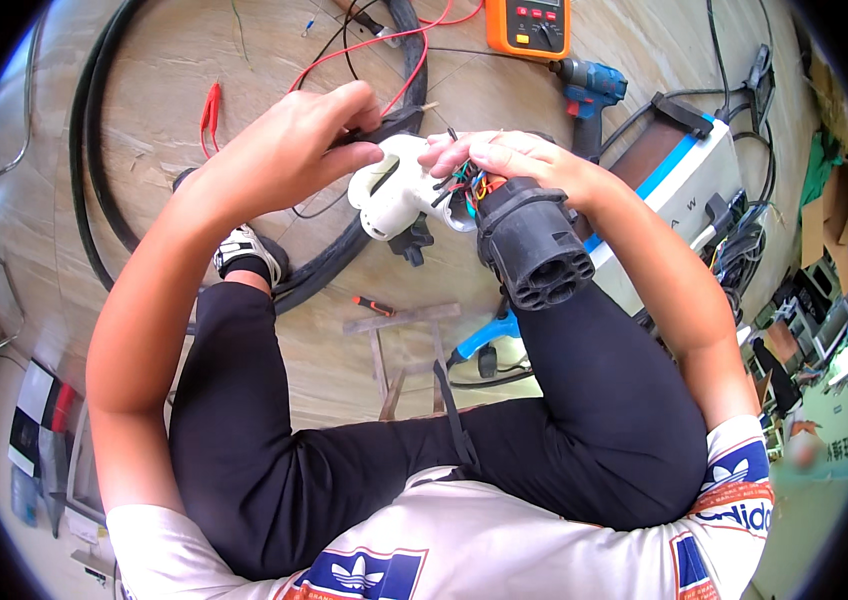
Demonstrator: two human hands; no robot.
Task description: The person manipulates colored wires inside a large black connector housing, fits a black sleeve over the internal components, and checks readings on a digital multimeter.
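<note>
My left hand (339,130) is curled at a black cable (399,119) beside the upper left of a white plastic housing (386,203); its fingertips are partly hidden. My right hand (529,160) has its fingers closed over a bundle of thin coloured wires (466,182) at the right of the housing. These wires run into a large black round connector (536,250) with several holes in its face, hanging below my right hand over my right thigh.
An orange meter (529,22) and blue drill (589,90) lie ahead. A thick cable loop (94,160) curves left, with red leads (212,115). A white case (679,188) stands right, beside piled clutter. A small screwdriver (374,305) and wooden frame (399,330) are below.
</note>
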